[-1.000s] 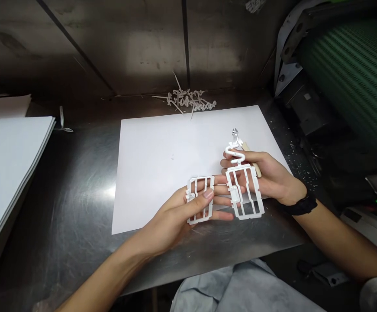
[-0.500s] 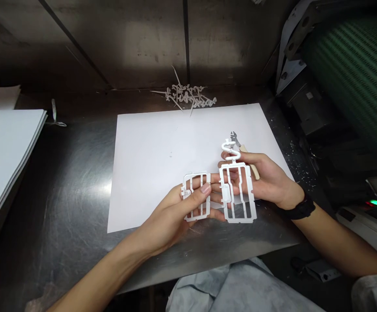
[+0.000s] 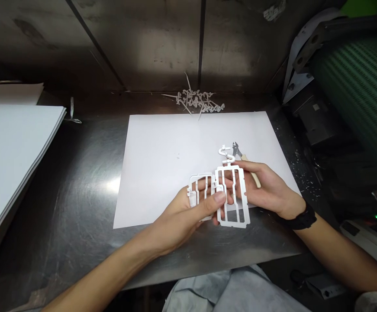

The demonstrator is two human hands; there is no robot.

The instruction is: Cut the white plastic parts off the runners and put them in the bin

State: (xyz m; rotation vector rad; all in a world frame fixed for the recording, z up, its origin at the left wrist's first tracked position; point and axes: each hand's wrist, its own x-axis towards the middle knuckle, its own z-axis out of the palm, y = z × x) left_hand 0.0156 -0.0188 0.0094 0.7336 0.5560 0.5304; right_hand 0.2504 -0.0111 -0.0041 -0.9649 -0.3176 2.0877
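Two flat white plastic frames with slots are held over a white sheet [image 3: 156, 160]. My left hand [image 3: 188, 212] is closed on both, its thumb across the lower left edge of the larger frame [image 3: 243, 195] and the smaller frame [image 3: 193, 199] partly hidden beneath. A curved white piece [image 3: 227, 154] stands up from the larger frame's top edge. Behind that frame is my right hand [image 3: 266, 184], its fingers partly hidden, with cutting pliers [image 3: 256, 177] with cream handles lying against its palm.
A pile of white plastic scraps [image 3: 201, 102] lies behind the sheet on the metal table [image 3: 87, 190]. Stacked white sheets [image 3: 19, 143] are at the left. Small bits are scattered at the right, beside a machine with a green ribbed belt [image 3: 360, 73].
The larger frame has moved left to overlap the smaller one. My left thumb now presses on the larger frame. The view has shifted slightly.
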